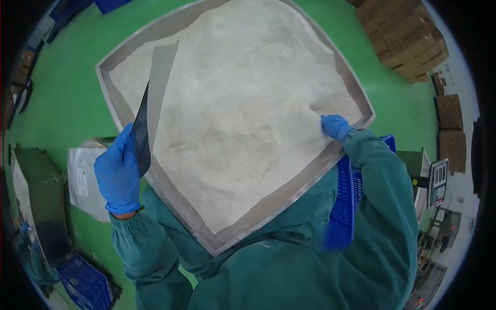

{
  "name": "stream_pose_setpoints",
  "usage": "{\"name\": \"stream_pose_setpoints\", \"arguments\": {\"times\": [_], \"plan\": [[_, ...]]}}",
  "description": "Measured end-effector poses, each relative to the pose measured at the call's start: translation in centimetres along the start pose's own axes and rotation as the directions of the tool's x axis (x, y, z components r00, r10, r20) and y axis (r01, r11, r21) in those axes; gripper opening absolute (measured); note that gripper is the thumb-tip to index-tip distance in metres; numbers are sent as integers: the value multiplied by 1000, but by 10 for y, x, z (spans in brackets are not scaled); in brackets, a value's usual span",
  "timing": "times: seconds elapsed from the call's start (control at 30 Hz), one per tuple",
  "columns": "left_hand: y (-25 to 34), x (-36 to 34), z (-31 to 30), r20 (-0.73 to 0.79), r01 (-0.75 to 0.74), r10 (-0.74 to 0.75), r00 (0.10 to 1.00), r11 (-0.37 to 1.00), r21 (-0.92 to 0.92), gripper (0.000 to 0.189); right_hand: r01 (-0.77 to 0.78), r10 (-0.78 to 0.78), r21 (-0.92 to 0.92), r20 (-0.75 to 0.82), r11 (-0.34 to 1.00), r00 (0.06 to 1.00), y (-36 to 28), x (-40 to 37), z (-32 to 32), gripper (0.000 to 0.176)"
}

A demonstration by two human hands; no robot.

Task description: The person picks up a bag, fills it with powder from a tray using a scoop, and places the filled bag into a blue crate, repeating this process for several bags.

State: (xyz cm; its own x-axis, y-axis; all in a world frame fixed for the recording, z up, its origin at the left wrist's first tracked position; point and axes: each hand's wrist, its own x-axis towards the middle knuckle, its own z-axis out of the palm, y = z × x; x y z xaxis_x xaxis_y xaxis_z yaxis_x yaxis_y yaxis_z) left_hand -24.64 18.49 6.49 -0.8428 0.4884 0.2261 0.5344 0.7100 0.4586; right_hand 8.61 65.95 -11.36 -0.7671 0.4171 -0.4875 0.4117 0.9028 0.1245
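A large metal tray (368, 122) holds a wide layer of pale powder (232, 93). My left hand (120, 173), in a blue glove, grips a thin grey sheet (161, 77) at its lower end, beside the tray's left wall. The sheet stands tilted over the powder, its dark side partly showing. My right hand (336, 126), also gloved in blue, is closed at the powder near the tray's right corner. Its fingertips are hidden, and I cannot make out anything held in it.
Blue baskets (343, 206) (85, 281) stand at the right of my body and lower left. A labelled white bag (85, 178) and a green bin (44, 191) are at left. Stacked cartons (403, 39) stand upper right, a scale display (438, 182) right. Another person (35, 263) is lower left.
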Motion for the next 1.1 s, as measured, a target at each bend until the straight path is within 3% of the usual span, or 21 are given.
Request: {"name": "stream_pose_setpoints", "arguments": {"times": [0.03,0.1,0.23,0.3,0.4,0.47,0.63,0.7,0.73,0.87,0.9,0.93,0.97,1.03,1.1], "plan": [[-2,5,6,-34,-31,30,999,999,-15,23,17,-17,2,20,1000,1000,-19,9,6,21],[-1,12,12,-61,-54,53,997,998,-20,23,231,-239,73,133,970,962,-58,23,15,22],[4,21,24,-47,-40,40,998,999,2,21,260,-285,180,131,949,950,-114,35,39,27],[3,23,33,-103,-183,181,978,983,-1,18,245,-286,215,185,945,940,-129,38,49,34],[14,22,36,-61,-236,243,968,966,103,16,262,-335,352,166,899,927,-159,18,13,38],[14,21,38,-94,-332,348,933,931,153,19,317,-385,378,118,870,915,-167,27,54,40],[25,8,24,15,-278,299,954,866,416,27,417,-471,463,0,782,882,-205,7,22,38],[25,3,33,19,-241,265,964,843,481,29,352,-402,435,26,829,915,-202,-24,-26,39],[24,5,45,29,-272,283,959,883,383,30,275,-323,412,51,869,945,-200,-41,-53,41],[15,11,121,165,-351,331,929,929,114,42,214,-264,395,76,894,962,-168,-79,-130,43],[16,10,132,241,-366,340,909,928,68,45,234,-241,329,-20,915,970,-164,-89,-153,44],[21,6,133,212,-351,331,919,934,65,45,248,-223,263,-122,932,967,-164,-96,-173,45],[27,-2,135,215,-313,300,929,949,32,40,253,-228,242,-129,936,965,-168,-96,-190,45],[46,-14,124,215,-281,273,938,960,3,35,290,-285,14,-148,957,947,-181,-81,-222,42],[68,-19,94,268,-125,117,956,992,11,25,331,-335,-49,-145,942,931,-226,-73,-249,36]]}}
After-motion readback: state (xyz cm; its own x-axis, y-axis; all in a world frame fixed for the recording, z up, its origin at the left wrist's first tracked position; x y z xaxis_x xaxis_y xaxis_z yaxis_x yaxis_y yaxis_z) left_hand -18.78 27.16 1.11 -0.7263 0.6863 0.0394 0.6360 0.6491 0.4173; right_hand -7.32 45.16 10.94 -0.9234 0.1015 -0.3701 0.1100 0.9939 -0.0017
